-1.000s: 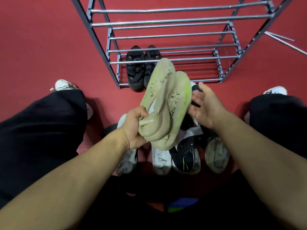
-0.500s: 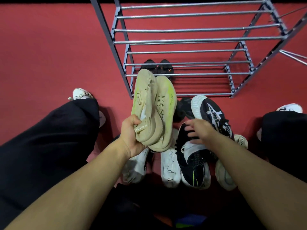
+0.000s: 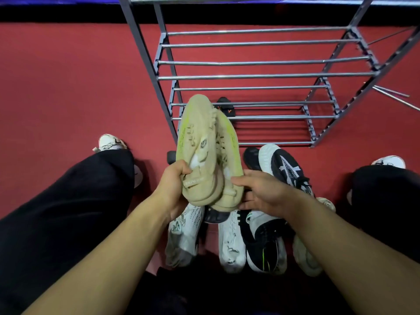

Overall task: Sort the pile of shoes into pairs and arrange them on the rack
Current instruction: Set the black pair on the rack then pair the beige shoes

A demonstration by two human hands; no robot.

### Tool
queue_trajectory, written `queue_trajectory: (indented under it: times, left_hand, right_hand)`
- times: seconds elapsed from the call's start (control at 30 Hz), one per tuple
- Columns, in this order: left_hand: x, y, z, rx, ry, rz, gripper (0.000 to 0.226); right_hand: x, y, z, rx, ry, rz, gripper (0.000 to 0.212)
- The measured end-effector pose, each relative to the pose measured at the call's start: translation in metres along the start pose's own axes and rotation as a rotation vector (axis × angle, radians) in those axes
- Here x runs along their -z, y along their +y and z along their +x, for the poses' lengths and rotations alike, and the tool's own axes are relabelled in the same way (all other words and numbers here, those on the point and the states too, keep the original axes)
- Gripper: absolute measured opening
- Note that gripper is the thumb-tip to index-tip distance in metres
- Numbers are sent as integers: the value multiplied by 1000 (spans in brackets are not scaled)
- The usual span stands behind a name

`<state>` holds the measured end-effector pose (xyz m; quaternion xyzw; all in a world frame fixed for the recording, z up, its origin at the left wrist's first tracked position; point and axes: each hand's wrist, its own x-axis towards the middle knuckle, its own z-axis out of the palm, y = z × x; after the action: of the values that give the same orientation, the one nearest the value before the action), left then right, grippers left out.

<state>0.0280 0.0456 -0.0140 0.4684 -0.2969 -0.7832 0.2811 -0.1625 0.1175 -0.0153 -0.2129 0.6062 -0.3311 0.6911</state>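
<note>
My left hand (image 3: 173, 187) grips the heels of a beige pair of shoes (image 3: 206, 151) with yellow-green stripes, held together soles-up and toes pointing toward the grey metal rack (image 3: 268, 76). My right hand (image 3: 261, 194) touches the right heel of that pair with spread fingers. On the red floor below lie two white shoes (image 3: 186, 235), a black-and-white shoe (image 3: 264, 242), a black shoe with a white toe (image 3: 286, 169) and a cream shoe (image 3: 304, 258). A black pair (image 3: 226, 108) sits on the rack's lowest shelf, mostly hidden by the beige shoes.
My legs in black trousers (image 3: 68, 201) spread to both sides, with my own white sneakers (image 3: 111, 142) at the outer edges. Loose metal rods (image 3: 395, 98) lie on the floor right of the rack. The rack's upper shelves hold nothing.
My right hand left the black-and-white shoe on the floor and came up to the beige pair's heel. The view tilted up, showing more of the rack.
</note>
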Motion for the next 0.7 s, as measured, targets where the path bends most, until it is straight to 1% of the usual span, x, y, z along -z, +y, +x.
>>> queue_trajectory:
  times: [0.03, 0.1, 0.2, 0.27, 0.33, 0.37, 0.43, 0.47, 0.5, 0.57, 0.63, 0.7]
  left_hand:
    - [2, -3, 4, -2, 51, 80, 52]
    - [4, -10, 12, 72, 114, 201, 58]
    - [-3, -26, 20, 169, 85, 292, 43]
    - [-14, -40, 29, 231, 61, 312, 52]
    - [-25, -53, 46, 243, 79, 400, 59]
    - [-29, -57, 57, 237, 88, 452, 54]
    - [-41, -62, 77, 223, 96, 532, 32]
    - [-47, -64, 89, 210, 106, 549, 25]
    - [-52, -65, 101, 187, 122, 563, 24]
    - [-65, -70, 128, 125, 145, 590, 29]
    - [-79, -75, 157, 33, 152, 618, 37]
    - [-90, -80, 189, -61, 161, 669, 39]
  right_hand:
    - [13, 2, 0, -54, 39, 14, 16]
    - [43, 6, -1, -163, 138, 27, 11]
    - [76, 5, -4, -280, 329, -128, 3]
    - [89, 3, -1, -293, 458, -185, 9]
    - [97, -4, 6, -274, 516, -158, 16]
    - [100, -8, 12, -266, 537, -131, 19]
    - [111, -14, 28, -245, 589, -97, 23]
    - [118, -17, 39, -232, 619, -98, 23]
    - [126, -19, 52, -213, 655, -103, 22]
    - [146, -23, 80, -182, 734, -111, 18]
    - [168, -26, 109, -134, 819, -108, 24]
    - [193, -29, 139, -92, 883, -110, 28]
